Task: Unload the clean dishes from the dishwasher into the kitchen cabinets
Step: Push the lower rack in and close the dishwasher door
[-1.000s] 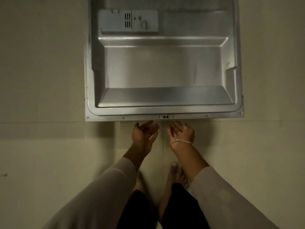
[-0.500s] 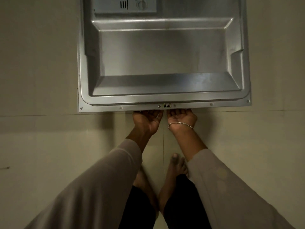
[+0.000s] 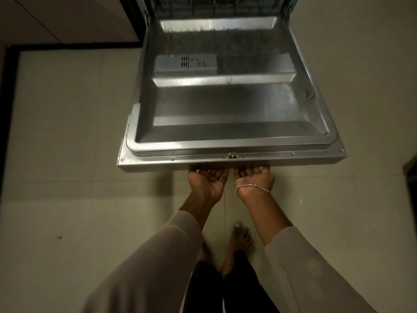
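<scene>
Left grip [image 3: 208, 181] and right grip [image 3: 253, 178] are turned palm up and placed side by side, almost touching, under the middle of the free edge of the dishwasher door [image 3: 225, 105]. The fingers are covered by that edge, so it cannot be told whether they are bent against the underside or laid flat; only the palms and thumb bases are seen. A chain bracelet [image 3: 252, 187] is worn on the right wrist.

The door is found in the upper middle of the view, hinged at its far end to the machine and lying open. Its steel inner face is turned upward and its free edge is pointed toward the person. Its long axis is directed from the machine toward the feet. A grey detergent dispenser [image 3: 186, 63] is set in the far left part of the inner face. A small latch [image 3: 232, 155] is seen at the middle of the free edge, just above the gap between the two grips.

Open floor [image 3: 67, 154] is left on both sides of the door and between its edge and the bare foot [image 3: 241, 238]. A cabinet front [image 3: 56, 16] is seen at the upper left.

The rack [image 3: 214, 5] is cut off by the top border — what it carries cannot be made out.
</scene>
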